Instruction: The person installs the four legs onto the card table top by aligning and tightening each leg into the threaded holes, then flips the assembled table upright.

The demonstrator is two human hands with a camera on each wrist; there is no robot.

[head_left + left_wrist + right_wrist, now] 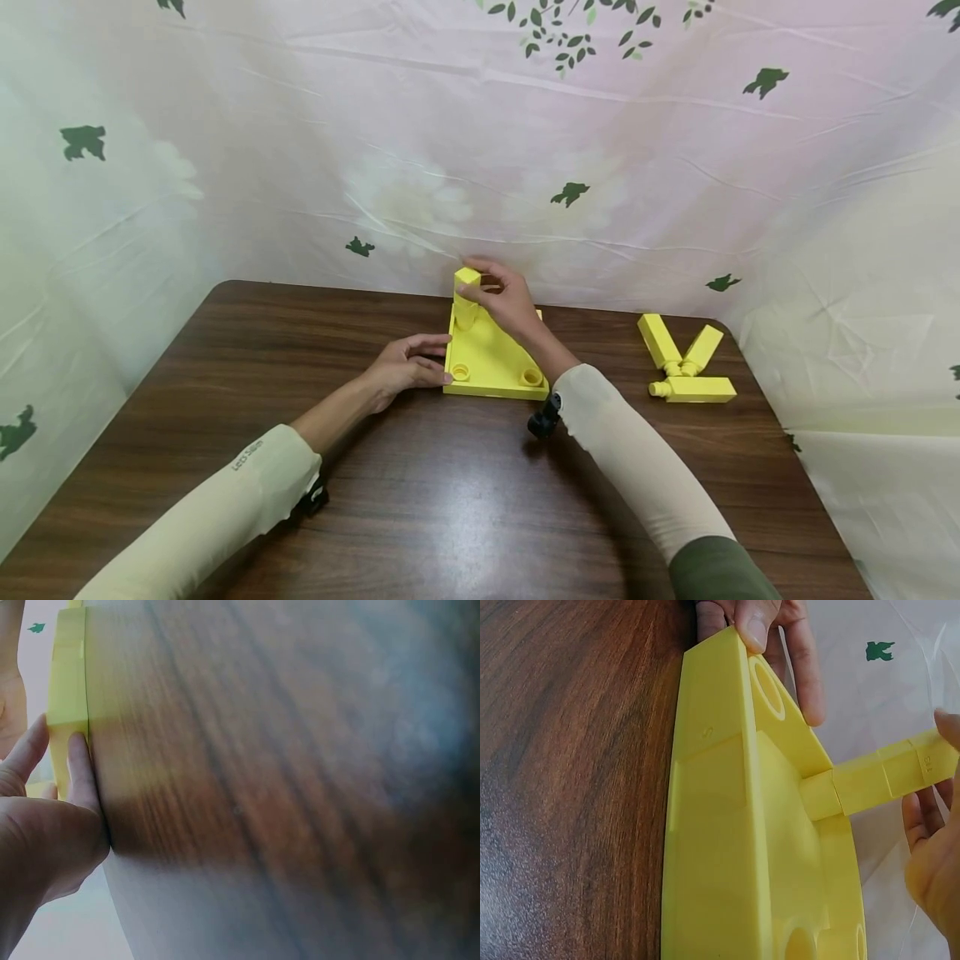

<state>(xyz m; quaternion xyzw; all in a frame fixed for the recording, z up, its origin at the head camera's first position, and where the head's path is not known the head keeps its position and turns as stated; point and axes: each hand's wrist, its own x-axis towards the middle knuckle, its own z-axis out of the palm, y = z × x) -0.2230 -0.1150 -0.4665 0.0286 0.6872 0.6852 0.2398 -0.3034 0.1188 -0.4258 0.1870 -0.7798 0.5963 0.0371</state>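
Observation:
A yellow tabletop point(491, 350) lies on the brown table, rim and round corner sockets facing up. At its far left corner a square yellow leg point(466, 293) stands upright, its lower end at that corner's socket. My right hand point(508, 302) pinches the leg near its top between thumb and fingers. The left hand point(405, 367) rests against the tabletop's left side, fingers extended, thumb at the near left corner. In the right wrist view the left thumb point(755, 626) presses on that corner. My right hand and forearm hide the far right corner.
Three more yellow legs point(693, 389) lie together at the table's right, their narrower round ends close to one another. The brown table point(360, 517) ends at the back against a patterned cloth point(300, 167), which also hangs along both sides.

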